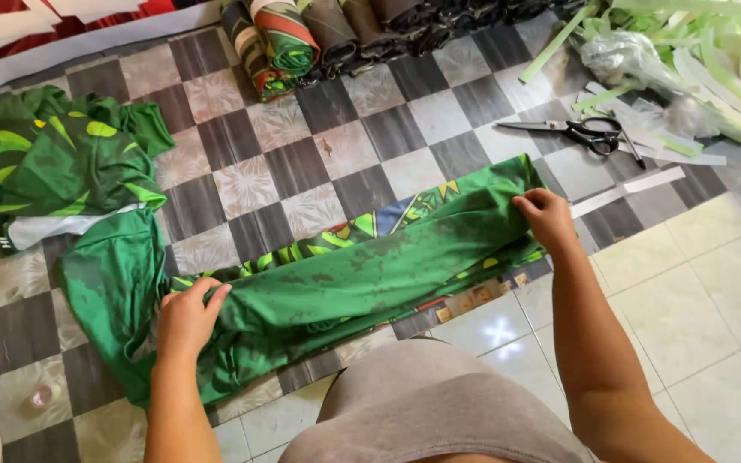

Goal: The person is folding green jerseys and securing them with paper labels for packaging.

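1. The left hand point(186, 319) was clenched on the near-left end of the green jersey point(362, 274), fingers curled over a folded edge; the right hand point(546, 216) pinched the jersey's far-right end between thumb and fingers.
2. The jersey lay stretched across the checkered floor mat point(302, 163), folded lengthwise into a long band between the two hands.
3. Judging by its creases and sag, the jersey looked light, soft and limp, probably a little slippery; it seemed best held at the two ends or along a folded edge, since the middle would droop.
4. Left of the jersey lay another green garment point(53, 163) in a loose heap, with a white band along its lower edge.
5. Beyond the jersey, a row of rolled garments point(319, 39) lined the mat's far edge.
6. Right of the jersey lay black-handled scissors point(576, 131), white and green paper strips point(645, 180), and a crumpled clear plastic bag point(619, 60).
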